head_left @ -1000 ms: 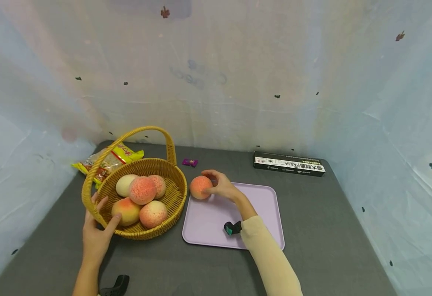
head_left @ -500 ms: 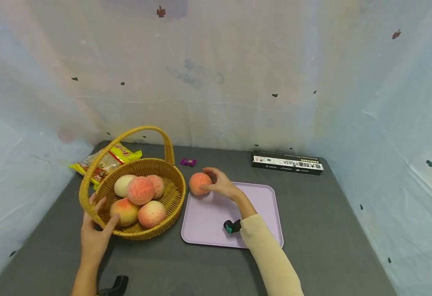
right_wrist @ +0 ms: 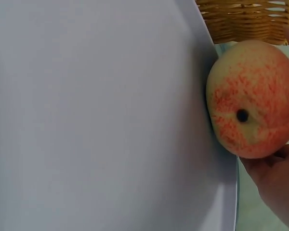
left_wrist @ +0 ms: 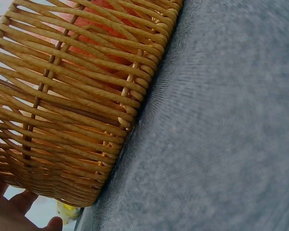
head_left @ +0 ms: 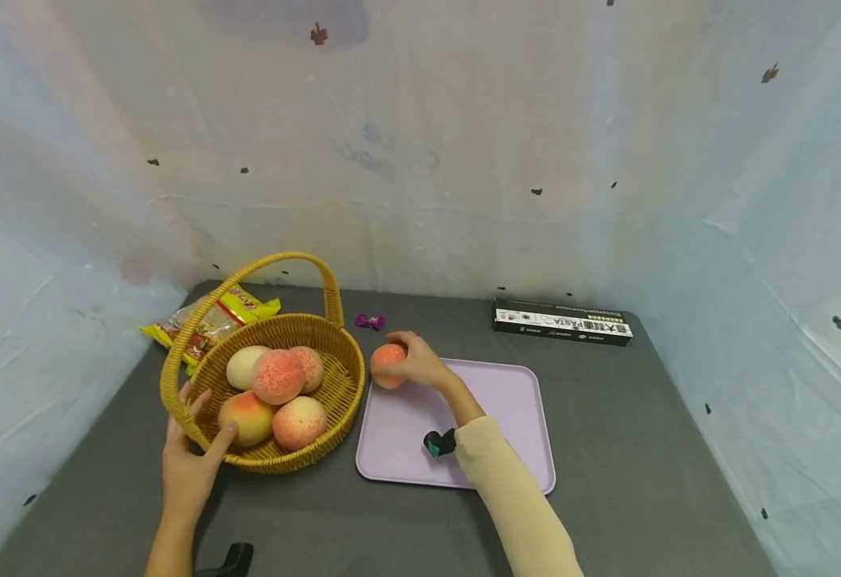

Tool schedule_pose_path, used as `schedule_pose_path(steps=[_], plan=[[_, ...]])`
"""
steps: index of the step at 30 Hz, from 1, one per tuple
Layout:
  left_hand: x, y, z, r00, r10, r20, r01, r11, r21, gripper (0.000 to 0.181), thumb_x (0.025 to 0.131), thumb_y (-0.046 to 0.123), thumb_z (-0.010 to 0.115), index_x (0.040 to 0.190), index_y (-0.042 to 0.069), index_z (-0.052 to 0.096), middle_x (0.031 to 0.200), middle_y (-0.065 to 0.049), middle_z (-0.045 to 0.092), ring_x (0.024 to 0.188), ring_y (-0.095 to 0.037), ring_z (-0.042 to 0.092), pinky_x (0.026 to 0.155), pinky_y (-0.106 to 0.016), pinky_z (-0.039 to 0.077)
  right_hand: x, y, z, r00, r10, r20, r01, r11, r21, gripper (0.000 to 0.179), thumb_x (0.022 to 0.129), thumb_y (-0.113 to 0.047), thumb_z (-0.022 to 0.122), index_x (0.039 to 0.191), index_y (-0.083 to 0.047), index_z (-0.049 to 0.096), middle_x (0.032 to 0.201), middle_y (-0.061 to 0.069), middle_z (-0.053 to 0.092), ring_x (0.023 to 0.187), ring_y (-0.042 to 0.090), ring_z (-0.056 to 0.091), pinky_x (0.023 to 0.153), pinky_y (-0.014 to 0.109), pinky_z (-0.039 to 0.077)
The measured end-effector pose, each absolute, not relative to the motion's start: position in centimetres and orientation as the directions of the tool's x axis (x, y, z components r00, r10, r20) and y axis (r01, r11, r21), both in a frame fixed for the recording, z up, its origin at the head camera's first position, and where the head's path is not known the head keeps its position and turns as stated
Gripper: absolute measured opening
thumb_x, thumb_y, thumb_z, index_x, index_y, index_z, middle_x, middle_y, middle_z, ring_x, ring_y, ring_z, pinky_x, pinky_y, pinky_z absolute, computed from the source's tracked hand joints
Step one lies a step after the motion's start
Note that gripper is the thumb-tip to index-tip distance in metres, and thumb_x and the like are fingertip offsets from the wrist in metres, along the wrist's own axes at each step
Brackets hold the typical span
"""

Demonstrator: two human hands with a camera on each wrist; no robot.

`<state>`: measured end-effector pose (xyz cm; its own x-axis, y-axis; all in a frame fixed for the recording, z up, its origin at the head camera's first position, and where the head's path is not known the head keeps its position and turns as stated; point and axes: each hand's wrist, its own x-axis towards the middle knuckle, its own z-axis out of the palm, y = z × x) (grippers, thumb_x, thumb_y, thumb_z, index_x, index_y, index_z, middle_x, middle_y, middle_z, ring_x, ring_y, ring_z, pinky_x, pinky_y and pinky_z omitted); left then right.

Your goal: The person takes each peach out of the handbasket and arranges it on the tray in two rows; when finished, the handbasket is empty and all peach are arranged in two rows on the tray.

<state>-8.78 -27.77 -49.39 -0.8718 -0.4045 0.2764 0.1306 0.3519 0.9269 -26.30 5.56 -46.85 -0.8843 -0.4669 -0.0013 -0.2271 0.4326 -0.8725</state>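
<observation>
At the left of the head view stands a yellow wicker basket (head_left: pixel 348 401) with a tall arched handle. Several peaches (head_left: pixel 279 376) lie inside it. My left hand (head_left: pixel 188 474) grips the basket's near left rim beside the handle's foot, thumb over the inner side. Its fingertips (left_wrist: pixel 24 199) show against the woven wall in the left wrist view. My right hand (head_left: pixel 420 365) holds another peach (right_wrist: pixel 253 98) at the far left corner of a lilac tray (head_left: pixel 420 449), close to the basket. In the right wrist view, fingers wrap this peach's far side and its dark stem pit faces the camera.
Behind the basket lies a yellow snack bag (head_left: pixel 211 320). A small purple wrapped candy (head_left: pixel 369 321) is behind the tray. A black pasta box (head_left: pixel 562 321) lies at the back right. All stand on a dark grey table (head_left: pixel 629 449) with a pale curtain behind.
My right hand has turned slightly over the peach and covers more of it; its forearm has shifted a little left. The left hand and basket stay put. The head view has shifted slightly.
</observation>
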Motion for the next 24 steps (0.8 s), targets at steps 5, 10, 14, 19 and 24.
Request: schedule_pose_path(steps=[5,10,14,19,24], plan=[[-8.63,-27.68,-49.43,-0.872,-0.407,0.273,0.126,0.352,0.927,0.062,0.089,0.0,0.071,0.147,0.007,0.05,0.163,0.001,0.024,0.147,-0.019,0.023,0.108,-0.025,0.021,-26.14,5.48,-46.98,-0.882,-0.469,0.04,-0.287,0.469,-0.835,0.063,0.079,-0.024,0.082,0.131,0.005,0.06,0.124,0.015,0.06,0.109,0.027,0.058,0.091,0.037,0.049],[-8.58,-27.64,-49.34,-0.87,-0.408,0.277,0.13,0.351,0.927,0.062,0.089,0.0,0.072,0.147,0.007,0.051,0.163,0.002,0.024,0.148,-0.019,0.023,0.11,-0.026,0.02,-25.89,5.58,-47.01,-0.891,-0.445,0.091,-0.305,0.438,-0.845,0.052,0.078,-0.02,0.084,0.121,0.001,0.065,0.115,0.013,0.061,0.103,0.025,0.058,0.087,0.035,0.05],[-8.69,-27.68,-49.39,-0.869,-0.404,0.284,0.139,0.352,0.926,0.062,0.089,0.0,0.072,0.147,0.007,0.05,0.163,0.004,0.024,0.148,-0.019,0.022,0.11,-0.027,0.02,-25.76,5.63,-47.23,-0.9,-0.42,0.115,-0.288,0.377,-0.88,0.049,0.077,-0.014,0.085,0.119,0.001,0.064,0.118,0.014,0.057,0.105,0.025,0.057,0.09,0.035,0.049],[-8.82,-27.74,-49.55,-0.869,-0.404,0.284,0.137,0.355,0.925,0.062,0.088,-0.001,0.072,0.147,0.007,0.051,0.163,0.004,0.024,0.148,-0.019,0.023,0.109,-0.025,0.021,-25.59,5.89,-47.42,-0.9,-0.418,0.124,-0.269,0.307,-0.913,0.051,0.076,-0.005,0.083,0.121,0.003,0.06,0.122,0.016,0.053,0.109,0.027,0.056,0.093,0.035,0.048],[-8.87,-27.81,-49.49,-0.869,-0.404,0.285,0.14,0.35,0.926,0.061,0.089,0.0,0.071,0.146,0.006,0.051,0.163,0.003,0.024,0.148,-0.018,0.023,0.108,-0.025,0.021,-25.52,6.28,-47.41,-0.884,-0.448,0.132,-0.286,0.296,-0.911,0.05,0.076,-0.004,0.081,0.121,0.002,0.059,0.122,0.016,0.054,0.111,0.028,0.055,0.093,0.035,0.048]])
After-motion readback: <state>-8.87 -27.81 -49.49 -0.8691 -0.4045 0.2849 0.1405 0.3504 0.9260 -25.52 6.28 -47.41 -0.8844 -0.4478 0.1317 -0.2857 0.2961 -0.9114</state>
